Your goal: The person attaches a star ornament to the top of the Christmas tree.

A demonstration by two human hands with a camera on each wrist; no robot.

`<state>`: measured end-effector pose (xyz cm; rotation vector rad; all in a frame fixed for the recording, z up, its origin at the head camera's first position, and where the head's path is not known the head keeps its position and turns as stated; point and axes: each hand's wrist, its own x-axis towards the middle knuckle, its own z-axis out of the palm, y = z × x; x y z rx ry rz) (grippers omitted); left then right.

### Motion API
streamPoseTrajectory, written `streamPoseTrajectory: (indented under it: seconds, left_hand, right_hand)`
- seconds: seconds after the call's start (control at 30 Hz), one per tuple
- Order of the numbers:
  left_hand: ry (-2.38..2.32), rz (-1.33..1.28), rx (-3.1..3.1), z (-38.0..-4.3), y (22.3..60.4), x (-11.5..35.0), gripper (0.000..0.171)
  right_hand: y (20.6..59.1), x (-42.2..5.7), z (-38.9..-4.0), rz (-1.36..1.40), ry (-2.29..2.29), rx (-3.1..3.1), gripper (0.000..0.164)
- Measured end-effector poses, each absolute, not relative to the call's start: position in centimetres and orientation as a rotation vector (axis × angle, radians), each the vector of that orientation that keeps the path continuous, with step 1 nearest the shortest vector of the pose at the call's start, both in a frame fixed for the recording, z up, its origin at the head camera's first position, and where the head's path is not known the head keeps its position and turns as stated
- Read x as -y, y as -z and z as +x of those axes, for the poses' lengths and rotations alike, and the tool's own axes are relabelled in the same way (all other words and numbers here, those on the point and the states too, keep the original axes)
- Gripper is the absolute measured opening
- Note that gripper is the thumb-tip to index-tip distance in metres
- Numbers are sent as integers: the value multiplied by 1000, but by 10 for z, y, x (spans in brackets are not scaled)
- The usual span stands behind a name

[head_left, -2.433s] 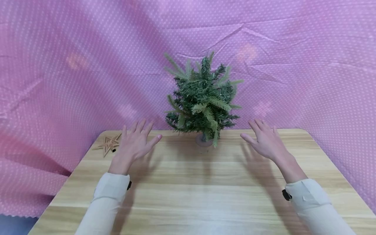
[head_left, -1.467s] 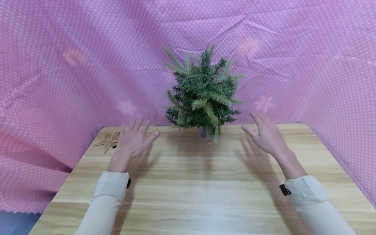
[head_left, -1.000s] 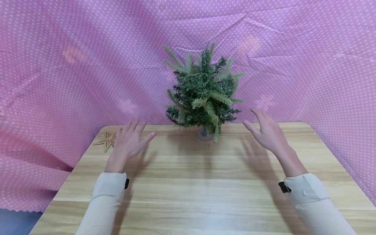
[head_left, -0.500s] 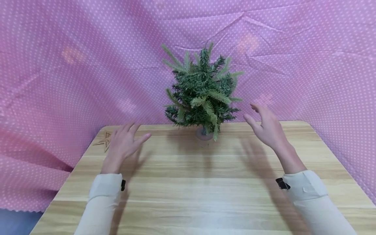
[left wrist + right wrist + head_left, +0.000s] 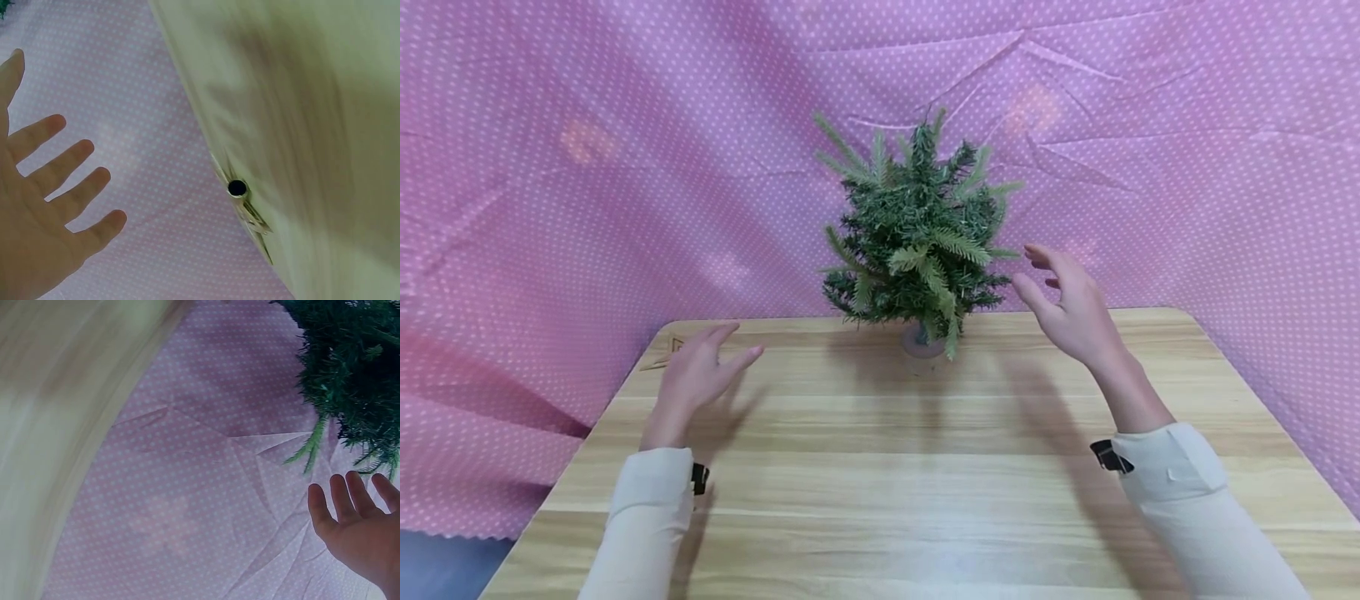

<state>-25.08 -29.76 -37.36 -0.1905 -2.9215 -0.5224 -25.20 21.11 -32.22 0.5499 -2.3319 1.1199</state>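
Note:
A small green artificial Christmas tree stands upright on a round base near the back of the table. My right hand is raised at its right side, fingers gently bent, fingertips close by the lower right branches; nothing is in it. At the back left corner lies a gold star tree topper, with a short round socket whose dark opening shows in the left wrist view. My left hand hovers over it with relaxed fingers and thumb apart, holding nothing. In the head view this hand hides most of the star.
The light wooden table has rounded back corners. Pink dotted cloth hangs behind it and along both sides, close against the back edge. A black band sits at each wrist beside the white sleeves.
My left hand has moved left over the star, covering more of it. The right hand has risen and come in towards the tree, its fingers bending more. Tree and star have stayed put.

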Motion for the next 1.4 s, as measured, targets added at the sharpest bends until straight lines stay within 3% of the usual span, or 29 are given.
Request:
streamPoseTrajectory:
  seconds: [0.73,1.4]
  left_hand:
    - [626,-120,2850,-239,379,346,62]
    - [707,95,2852,-236,389,381,76]
  right_hand:
    - [295,-187,-258,688,-1219,2150,47]
    - [272,-172,-267,682,-1204,2096,44]
